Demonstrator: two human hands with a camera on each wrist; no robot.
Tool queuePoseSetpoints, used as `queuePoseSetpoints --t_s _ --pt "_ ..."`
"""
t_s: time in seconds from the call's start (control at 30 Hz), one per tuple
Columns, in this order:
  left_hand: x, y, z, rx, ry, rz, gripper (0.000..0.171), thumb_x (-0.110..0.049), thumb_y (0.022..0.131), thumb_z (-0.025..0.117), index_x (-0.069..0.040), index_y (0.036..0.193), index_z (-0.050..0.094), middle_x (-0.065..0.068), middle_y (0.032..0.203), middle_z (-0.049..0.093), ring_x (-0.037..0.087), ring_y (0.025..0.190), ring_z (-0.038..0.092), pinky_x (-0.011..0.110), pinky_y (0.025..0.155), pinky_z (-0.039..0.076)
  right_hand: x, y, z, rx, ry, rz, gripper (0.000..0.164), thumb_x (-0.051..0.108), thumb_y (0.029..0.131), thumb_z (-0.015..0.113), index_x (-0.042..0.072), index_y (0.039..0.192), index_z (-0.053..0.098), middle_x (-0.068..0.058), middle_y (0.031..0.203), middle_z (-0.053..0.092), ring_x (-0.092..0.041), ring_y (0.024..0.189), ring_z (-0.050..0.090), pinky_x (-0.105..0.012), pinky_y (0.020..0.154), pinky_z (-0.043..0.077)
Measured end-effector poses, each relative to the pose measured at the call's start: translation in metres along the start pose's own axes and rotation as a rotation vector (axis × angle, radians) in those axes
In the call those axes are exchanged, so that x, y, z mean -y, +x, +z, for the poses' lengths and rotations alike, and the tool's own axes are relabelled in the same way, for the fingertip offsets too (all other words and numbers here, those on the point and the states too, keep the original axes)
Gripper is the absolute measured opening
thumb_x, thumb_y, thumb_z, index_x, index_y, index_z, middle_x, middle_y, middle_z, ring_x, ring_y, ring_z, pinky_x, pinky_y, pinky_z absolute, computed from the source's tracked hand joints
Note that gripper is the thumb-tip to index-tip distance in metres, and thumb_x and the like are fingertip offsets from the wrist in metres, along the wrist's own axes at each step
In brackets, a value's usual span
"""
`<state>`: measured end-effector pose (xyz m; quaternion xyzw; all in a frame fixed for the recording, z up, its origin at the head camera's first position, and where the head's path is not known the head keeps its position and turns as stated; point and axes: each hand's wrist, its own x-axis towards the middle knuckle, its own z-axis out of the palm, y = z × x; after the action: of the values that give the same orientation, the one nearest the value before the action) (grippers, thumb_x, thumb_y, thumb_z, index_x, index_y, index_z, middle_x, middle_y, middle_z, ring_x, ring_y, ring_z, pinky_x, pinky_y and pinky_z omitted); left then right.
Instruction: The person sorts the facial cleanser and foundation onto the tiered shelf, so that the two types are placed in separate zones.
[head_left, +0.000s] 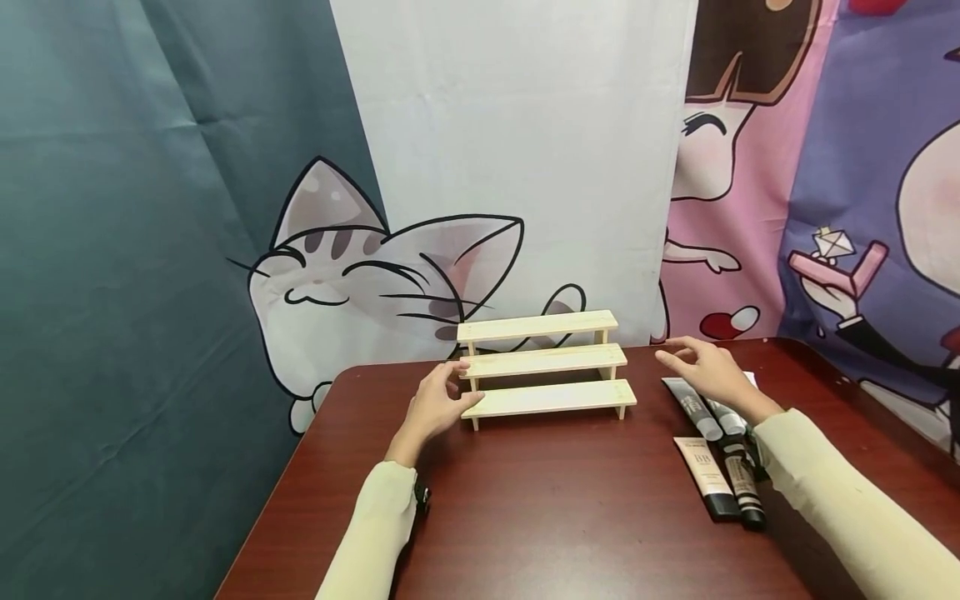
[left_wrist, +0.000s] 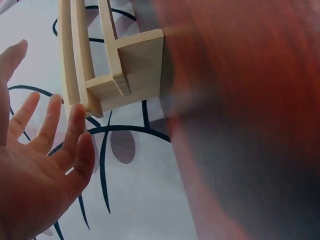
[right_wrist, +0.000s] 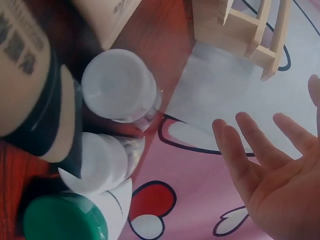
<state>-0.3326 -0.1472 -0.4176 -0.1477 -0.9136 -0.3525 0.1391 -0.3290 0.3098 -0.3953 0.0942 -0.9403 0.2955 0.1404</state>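
Observation:
A pale wooden three-tier stand (head_left: pixel 543 362) rises in steps at the back of the table. My left hand (head_left: pixel 435 402) is at the stand's left end, fingers spread and slightly bent; in the left wrist view its palm (left_wrist: pixel 35 175) holds nothing. My right hand (head_left: pixel 712 375) hovers over a group of tubes with relaxed fingers, and its palm (right_wrist: pixel 280 180) is bare in the right wrist view. Two grey tubes (head_left: pixel 692 407) lie partly beneath it. Closer in are a beige BB tube (head_left: pixel 702 467) with a black cap and a dark-and-beige tube (head_left: pixel 741 479).
A reddish-brown table (head_left: pixel 540 517) carries everything. Behind it hangs a cartoon-printed cloth (head_left: pixel 517 150). In the right wrist view a green cap (right_wrist: pixel 65 220) and a white cap (right_wrist: pixel 117 82) show among the tubes.

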Motion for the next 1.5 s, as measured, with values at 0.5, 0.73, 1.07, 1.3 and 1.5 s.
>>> queuePoseSetpoints --t_s 0.5,0.73,1.07,1.3,1.5 --pt "0.019 -0.002 0.006 0.088 -0.086 -0.057 0.048 -0.031 0.080 0.084 -0.009 0.121 0.068 0.008 0.119 0.066 0.028 0.095 0.066 0.042 0.077 0.052 -0.020 -0.005 -0.003 0.095 0.014 0.134 0.067 0.053 0.094 0.062 -0.005 0.128 0.059 -0.034 0.118 0.063 -0.042 0.100 0.066 -0.041 0.064 0.055" --pt "0.025 0.000 0.007 0.157 -0.125 -0.090 0.051 -0.026 0.078 0.086 -0.006 0.121 0.069 0.013 0.120 0.066 0.021 0.087 0.066 0.036 0.071 0.052 -0.026 -0.005 -0.001 0.161 0.034 0.145 0.066 0.046 0.092 0.067 -0.010 0.126 0.059 -0.035 0.113 0.064 -0.033 0.090 0.070 -0.033 0.062 0.054" --pt "0.027 0.004 0.009 0.196 -0.092 -0.135 0.053 -0.023 0.076 0.088 -0.006 0.122 0.069 0.018 0.129 0.062 0.028 0.098 0.068 0.043 0.083 0.053 -0.034 -0.009 -0.001 0.209 -0.011 0.129 0.054 0.029 0.090 0.072 -0.012 0.121 0.060 -0.034 0.104 0.066 -0.030 0.081 0.069 -0.034 0.058 0.053" --pt "0.026 0.009 0.010 0.207 -0.022 -0.166 0.053 -0.023 0.075 0.089 -0.007 0.122 0.070 0.019 0.131 0.061 0.038 0.127 0.051 0.051 0.102 0.042 -0.043 -0.009 0.003 0.178 -0.055 0.093 0.044 0.022 0.082 0.079 -0.011 0.109 0.066 -0.026 0.093 0.071 -0.030 0.078 0.068 -0.035 0.057 0.052" --pt "0.027 0.012 0.010 0.216 -0.033 -0.191 0.053 -0.021 0.075 0.089 -0.007 0.122 0.070 0.019 0.131 0.061 0.037 0.128 0.051 0.050 0.103 0.042 -0.043 -0.008 0.006 0.202 0.012 0.122 0.045 0.012 0.074 0.083 -0.013 0.107 0.064 -0.018 0.082 0.072 -0.018 0.068 0.065 -0.032 0.053 0.053"
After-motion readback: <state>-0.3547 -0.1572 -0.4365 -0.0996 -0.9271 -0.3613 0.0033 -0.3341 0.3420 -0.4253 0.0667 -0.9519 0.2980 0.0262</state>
